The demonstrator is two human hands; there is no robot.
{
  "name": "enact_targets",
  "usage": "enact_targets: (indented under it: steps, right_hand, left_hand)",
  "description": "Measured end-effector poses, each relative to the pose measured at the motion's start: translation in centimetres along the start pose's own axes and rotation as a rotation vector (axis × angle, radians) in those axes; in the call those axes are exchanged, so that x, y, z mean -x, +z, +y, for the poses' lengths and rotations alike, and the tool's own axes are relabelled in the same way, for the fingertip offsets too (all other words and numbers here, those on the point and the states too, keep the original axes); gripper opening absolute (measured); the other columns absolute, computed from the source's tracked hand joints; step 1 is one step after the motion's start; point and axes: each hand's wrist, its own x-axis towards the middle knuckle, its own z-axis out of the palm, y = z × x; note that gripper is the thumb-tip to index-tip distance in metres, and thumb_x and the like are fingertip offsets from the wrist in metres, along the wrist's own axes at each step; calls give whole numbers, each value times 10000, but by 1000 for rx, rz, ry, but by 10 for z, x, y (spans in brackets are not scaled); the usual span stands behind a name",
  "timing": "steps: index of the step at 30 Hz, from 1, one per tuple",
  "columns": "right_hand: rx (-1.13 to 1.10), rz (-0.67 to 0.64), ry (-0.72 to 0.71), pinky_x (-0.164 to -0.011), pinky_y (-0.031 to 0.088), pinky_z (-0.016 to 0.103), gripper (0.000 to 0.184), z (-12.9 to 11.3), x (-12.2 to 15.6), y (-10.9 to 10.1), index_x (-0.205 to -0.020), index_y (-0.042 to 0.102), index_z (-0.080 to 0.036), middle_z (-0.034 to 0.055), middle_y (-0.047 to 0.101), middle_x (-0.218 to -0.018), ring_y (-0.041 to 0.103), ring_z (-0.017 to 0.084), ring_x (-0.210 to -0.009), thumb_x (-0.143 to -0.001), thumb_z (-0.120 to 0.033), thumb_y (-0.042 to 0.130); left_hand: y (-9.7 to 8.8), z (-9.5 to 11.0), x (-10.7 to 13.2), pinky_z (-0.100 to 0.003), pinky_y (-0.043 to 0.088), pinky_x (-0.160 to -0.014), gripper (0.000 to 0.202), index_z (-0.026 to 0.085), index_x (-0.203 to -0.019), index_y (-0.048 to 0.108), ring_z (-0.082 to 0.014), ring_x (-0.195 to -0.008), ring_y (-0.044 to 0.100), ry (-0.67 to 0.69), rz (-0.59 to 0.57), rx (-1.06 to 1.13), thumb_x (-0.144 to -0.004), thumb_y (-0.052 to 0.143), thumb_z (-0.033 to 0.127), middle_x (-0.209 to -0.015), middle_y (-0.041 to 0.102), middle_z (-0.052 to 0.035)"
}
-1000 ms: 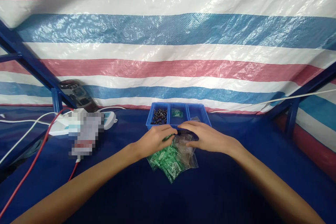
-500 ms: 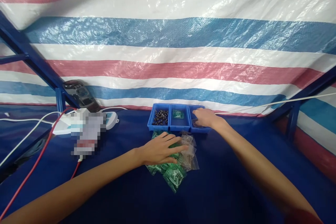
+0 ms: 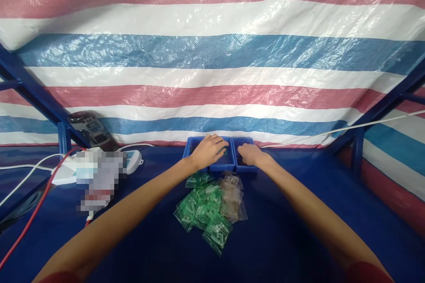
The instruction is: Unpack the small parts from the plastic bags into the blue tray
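Looking down at the dark blue tabletop (image 3: 285, 225), we have both bare arms stretched forward to a row of small blue trays (image 3: 217, 168) beside the striped sheet (image 3: 212, 51). Our left hand (image 3: 209, 151) is over the middle tray (image 3: 229, 167), its back toward us, fingers slightly apart and bent downward; a bit of green shows by the fingertips, but whether that grip has closed on it we can't make out. Our right hand (image 3: 251, 155) dips into the right-hand tray (image 3: 246, 169) with its fingers curled in; the hand hides what lies beneath, so we can't say whether this grip is holding anything. The left-hand tray (image 3: 188, 146) is mostly covered by our left hand and wrist. Nearer to us, just in front of the trays, green packets (image 3: 203, 205) lie in an overlapping heap, pale pieces showing through, and clear, brownish packets (image 3: 231, 201) lie against its right side. Off to the left, well apart from the trays, we see a white power strip (image 3: 133, 161), a blurred-out object (image 3: 104, 177) partly over it, and a dark, glossy object (image 3: 93, 130) near the sheet.
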Motion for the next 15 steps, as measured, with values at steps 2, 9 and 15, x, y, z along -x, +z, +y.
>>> enact_targets:
  steps: [2,9,15]
  right_hand:
    - [-11,28,18,-800,468,289,246,0,2,0,-1020,651,-114,184,654,-1060,634,269,-1000,-777,-123,619]
    - [-74,234,124,-701,425,286,174,17,19,-14,-917,636,-146,135,669,-967,634,268,-930,-875,-296,559]
    - [-411,381,-176,-640,373,219,106,3,55,-26,-838,599,-189,11,671,-821,601,142,-733,-862,-292,594]
  left_hand:
    - [9,-9,-9,-347,371,-880,218,168,-1072,613,-220,-1016,537,4,-60,-49,-897,496,224,-1005,634,-86]
    - [38,-18,-23,-384,379,-893,322,125,-997,659,-283,-942,608,-52,-326,-175,-768,665,351,-924,686,-138]
    - [51,-15,-28,-367,413,-875,202,112,-862,686,-266,-856,649,-145,-367,-190,-751,658,278,-875,692,-143]
